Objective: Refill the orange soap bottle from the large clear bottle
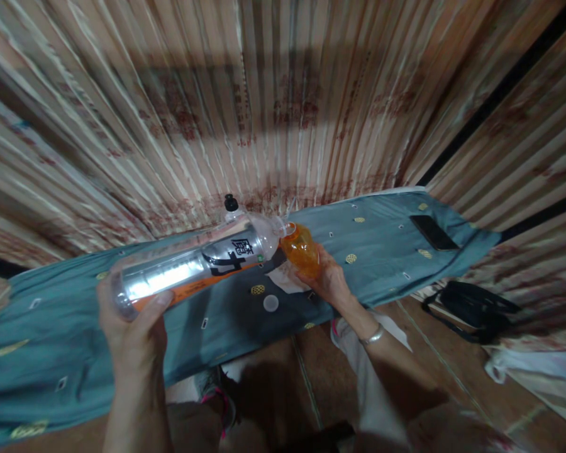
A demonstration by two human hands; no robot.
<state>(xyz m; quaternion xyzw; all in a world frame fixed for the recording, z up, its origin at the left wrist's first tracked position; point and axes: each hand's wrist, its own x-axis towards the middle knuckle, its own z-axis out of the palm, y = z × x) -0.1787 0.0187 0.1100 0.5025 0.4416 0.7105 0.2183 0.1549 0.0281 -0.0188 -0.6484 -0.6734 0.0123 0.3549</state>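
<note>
My left hand grips the base of a large clear plastic bottle that lies tipped on its side, its neck pointing right. The bottle's mouth meets the mouth of a small bottle filled with orange liquid, which my right hand holds from below. A metal bangle sits on my right wrist. Both bottles hover over a board covered in blue-green patterned cloth. A white round cap lies on the cloth under the bottles, next to a white piece of paper.
A black phone lies on the right end of the cloth. Behind the big bottle a black bottle top sticks up. A black bag and a white plastic bag lie on the floor at right. A pleated curtain fills the background.
</note>
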